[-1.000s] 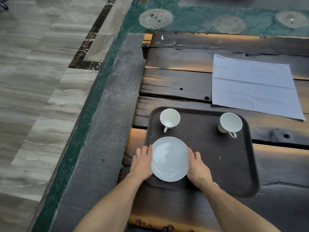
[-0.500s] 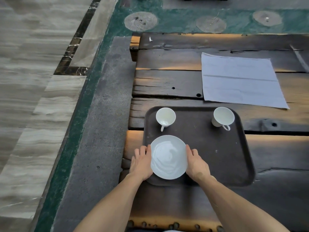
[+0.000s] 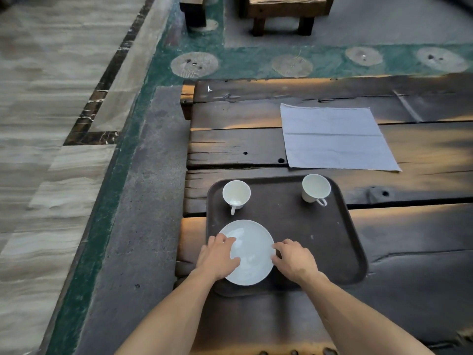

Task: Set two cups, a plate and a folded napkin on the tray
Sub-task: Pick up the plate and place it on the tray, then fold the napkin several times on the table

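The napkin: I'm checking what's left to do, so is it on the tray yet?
No, the napkin lies spread flat on the wooden table beyond the tray, not on it.

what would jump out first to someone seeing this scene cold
The white plate at the near left of the dark tray, with the left hand and right hand at its two sides. Behind it two white cups stand in the tray's far corners, and a pale napkin lies spread flat on the wooden table beyond.
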Demonstrator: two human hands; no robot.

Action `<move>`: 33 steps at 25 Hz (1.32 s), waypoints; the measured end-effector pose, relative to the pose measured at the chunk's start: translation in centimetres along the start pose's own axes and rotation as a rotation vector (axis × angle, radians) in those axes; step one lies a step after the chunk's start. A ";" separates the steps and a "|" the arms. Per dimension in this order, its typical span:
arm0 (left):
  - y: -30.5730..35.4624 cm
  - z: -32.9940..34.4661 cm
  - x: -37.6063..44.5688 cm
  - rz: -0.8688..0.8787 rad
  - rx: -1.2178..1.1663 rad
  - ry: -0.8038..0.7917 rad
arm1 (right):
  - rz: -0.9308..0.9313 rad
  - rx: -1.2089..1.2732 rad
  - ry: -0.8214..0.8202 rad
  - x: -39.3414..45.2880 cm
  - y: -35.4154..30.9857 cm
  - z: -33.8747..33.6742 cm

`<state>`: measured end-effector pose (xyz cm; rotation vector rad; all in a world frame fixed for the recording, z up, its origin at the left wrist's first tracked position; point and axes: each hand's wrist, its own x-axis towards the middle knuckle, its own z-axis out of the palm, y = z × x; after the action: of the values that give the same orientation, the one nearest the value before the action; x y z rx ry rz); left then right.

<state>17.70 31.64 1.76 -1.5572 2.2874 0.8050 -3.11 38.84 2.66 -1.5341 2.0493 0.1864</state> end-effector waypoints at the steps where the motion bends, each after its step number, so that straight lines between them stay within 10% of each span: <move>1: 0.8 -0.3 0.2 0.007 -0.007 -0.018 | -0.011 0.001 0.015 0.1 0.4 -0.2; 33: 34.4 -3.6 6.9 0.137 0.009 0.044 | -0.200 0.059 0.164 0.9 28.3 -17.1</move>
<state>-16.16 33.64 11.46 -1.4401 2.4476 0.8002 -35.29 40.16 10.17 -1.7545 1.9873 -0.0789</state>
